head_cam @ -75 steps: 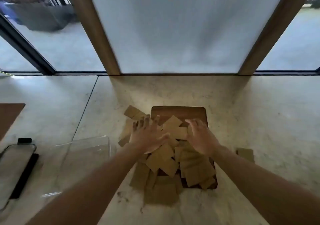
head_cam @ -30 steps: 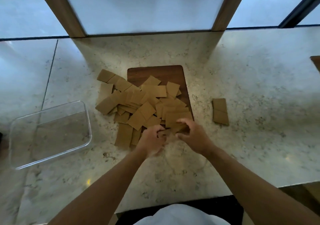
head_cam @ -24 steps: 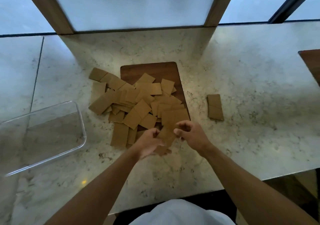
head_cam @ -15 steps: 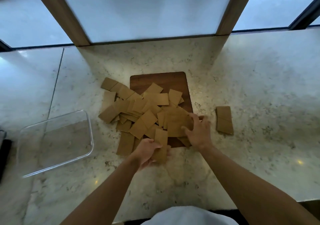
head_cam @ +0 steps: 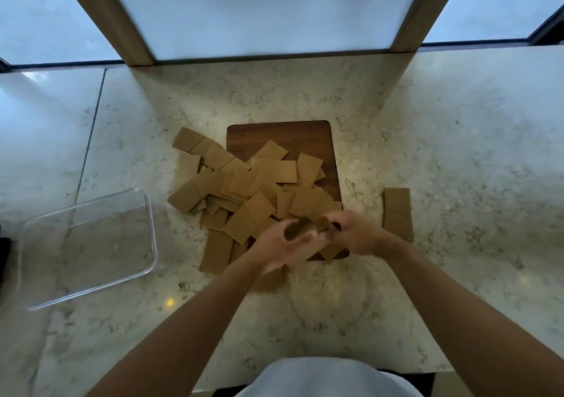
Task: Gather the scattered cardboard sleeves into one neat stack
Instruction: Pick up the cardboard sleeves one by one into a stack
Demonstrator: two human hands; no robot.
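Starting at the left, a clear plastic tub sits on the pale stone desk, apart from the cardboard. Next comes the loose spread of cardboard sleeves, overlapping at all angles, partly on the desk and partly on a dark wooden board. At the near edge of that board the left hand curls its fingers round a few sleeves gathered together, and the right hand meets it, fingers bent and pinching the same small bundle. Further right, a lone pair of sleeves lies flat on the desk, well apart from the heap.

The step in hand looks like the start of the stack: the first few pieces are being squared up between both grips, while nearly all the sleeves remain scattered. The next move probably calls for one hand to keep the bundle while the other picks up another sleeve from the near side of the heap, turning it to match.

How many sleeves the bundle holds cannot be told; it is dark, blurred and mostly covered by the fingers. The board's near edge is also hidden by the hands.
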